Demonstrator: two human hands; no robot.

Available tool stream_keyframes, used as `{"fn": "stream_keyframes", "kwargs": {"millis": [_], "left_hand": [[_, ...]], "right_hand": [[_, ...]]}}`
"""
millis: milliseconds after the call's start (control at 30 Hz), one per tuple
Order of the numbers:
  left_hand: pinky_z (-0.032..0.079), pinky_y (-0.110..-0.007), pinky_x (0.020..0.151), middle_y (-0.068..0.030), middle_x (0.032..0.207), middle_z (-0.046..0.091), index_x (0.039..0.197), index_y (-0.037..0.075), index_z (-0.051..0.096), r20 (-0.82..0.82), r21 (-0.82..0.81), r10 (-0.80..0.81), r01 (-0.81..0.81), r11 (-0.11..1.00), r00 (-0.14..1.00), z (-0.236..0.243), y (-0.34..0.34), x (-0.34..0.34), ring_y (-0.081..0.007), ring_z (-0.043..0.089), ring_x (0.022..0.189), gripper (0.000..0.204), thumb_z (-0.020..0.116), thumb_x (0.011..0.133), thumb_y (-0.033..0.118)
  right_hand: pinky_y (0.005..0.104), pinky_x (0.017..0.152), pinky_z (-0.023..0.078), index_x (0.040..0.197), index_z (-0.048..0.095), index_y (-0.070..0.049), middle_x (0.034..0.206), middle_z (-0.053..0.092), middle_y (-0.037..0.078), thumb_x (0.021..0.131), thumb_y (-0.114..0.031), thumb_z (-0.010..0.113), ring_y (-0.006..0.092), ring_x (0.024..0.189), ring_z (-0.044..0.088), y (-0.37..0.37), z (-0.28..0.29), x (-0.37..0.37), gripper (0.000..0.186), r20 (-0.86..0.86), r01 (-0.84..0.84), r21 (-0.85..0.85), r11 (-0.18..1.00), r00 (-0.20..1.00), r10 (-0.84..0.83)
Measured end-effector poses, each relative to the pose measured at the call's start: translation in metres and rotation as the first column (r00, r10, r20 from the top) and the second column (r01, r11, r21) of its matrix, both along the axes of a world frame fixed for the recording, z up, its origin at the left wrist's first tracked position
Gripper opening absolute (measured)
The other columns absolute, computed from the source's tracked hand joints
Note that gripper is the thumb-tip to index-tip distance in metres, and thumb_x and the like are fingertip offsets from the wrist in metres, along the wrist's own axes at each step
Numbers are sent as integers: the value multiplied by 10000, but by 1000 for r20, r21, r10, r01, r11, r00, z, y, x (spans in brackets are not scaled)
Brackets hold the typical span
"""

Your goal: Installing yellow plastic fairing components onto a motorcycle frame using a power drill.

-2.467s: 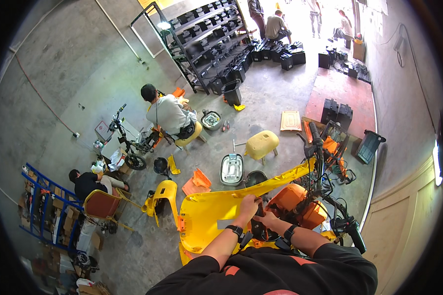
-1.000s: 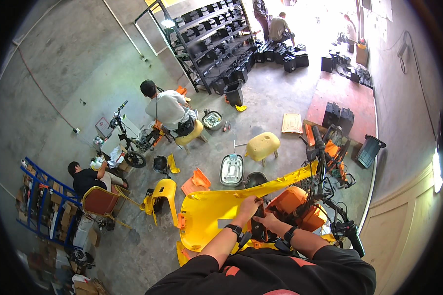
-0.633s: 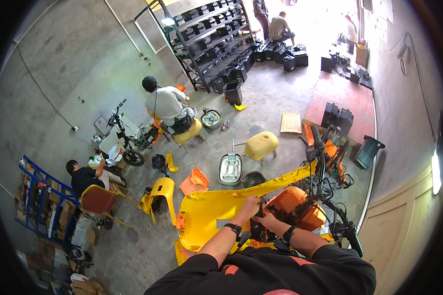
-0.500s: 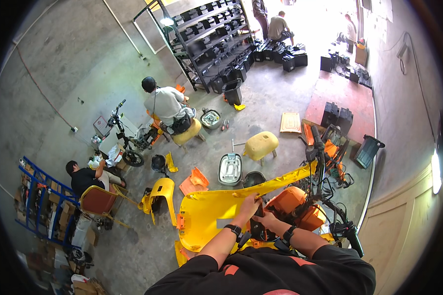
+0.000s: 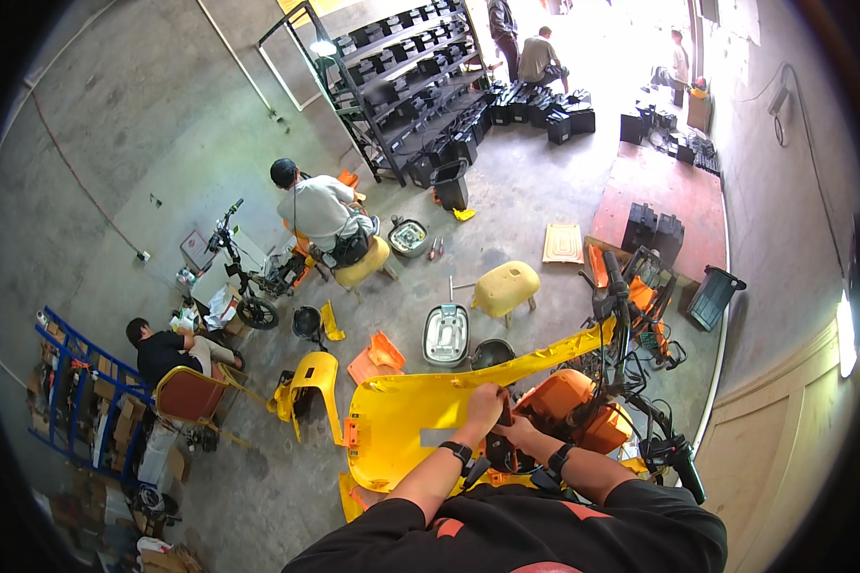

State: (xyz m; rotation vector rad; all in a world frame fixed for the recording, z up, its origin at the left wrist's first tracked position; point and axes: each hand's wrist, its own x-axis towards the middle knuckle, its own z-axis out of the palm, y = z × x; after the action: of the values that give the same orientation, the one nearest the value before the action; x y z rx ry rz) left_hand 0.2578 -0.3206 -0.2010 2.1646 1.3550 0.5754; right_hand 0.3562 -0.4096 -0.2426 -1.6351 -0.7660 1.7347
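yellow body panel (image 5: pixel 420 420): leans against the orange scooter frame (image 5: pixel 573 406), on its left | handling: likely light, stiff, slick plastic; best gripped by its edges | left hand (image 5: pixel 483 409): fingers curled on panel's upper edge | right hand (image 5: pixel 518 435): just beside, finger state cannot be told | both forearms reach forward.

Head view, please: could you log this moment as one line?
left hand: on yellow body panel | right hand: beside it, at dark part | orange scooter: under hands
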Motion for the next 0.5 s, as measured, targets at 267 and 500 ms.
{"fn": "stream_keyframes", "kwargs": {"millis": [267, 500], "left_hand": [[492, -438, 794, -201, 938, 653, 945, 8, 657, 23, 0, -236, 236, 972, 972, -18, 15, -14, -394, 613, 898, 205, 593, 855, 181], [499, -392, 764, -185, 938, 677, 1086, -12, 632, 52, -176, 18, -9, 984, 998, -6, 11, -15, -332, 651, 877, 290, 565, 895, 196]], "right_hand": [[319, 813, 494, 1228, 592, -52, 1089, 662, 77, 803, -392, 755, 178, 937, 631, -2, 17, -4, 568, -55, -6, -17, 1000, 998, 5], [330, 842, 494, 1237, 585, -41, 1109, 658, 87, 825, -365, 743, 187, 963, 632, -4, 13, -1, 547, -46, 25, -19, 1000, 999, -26]]}}
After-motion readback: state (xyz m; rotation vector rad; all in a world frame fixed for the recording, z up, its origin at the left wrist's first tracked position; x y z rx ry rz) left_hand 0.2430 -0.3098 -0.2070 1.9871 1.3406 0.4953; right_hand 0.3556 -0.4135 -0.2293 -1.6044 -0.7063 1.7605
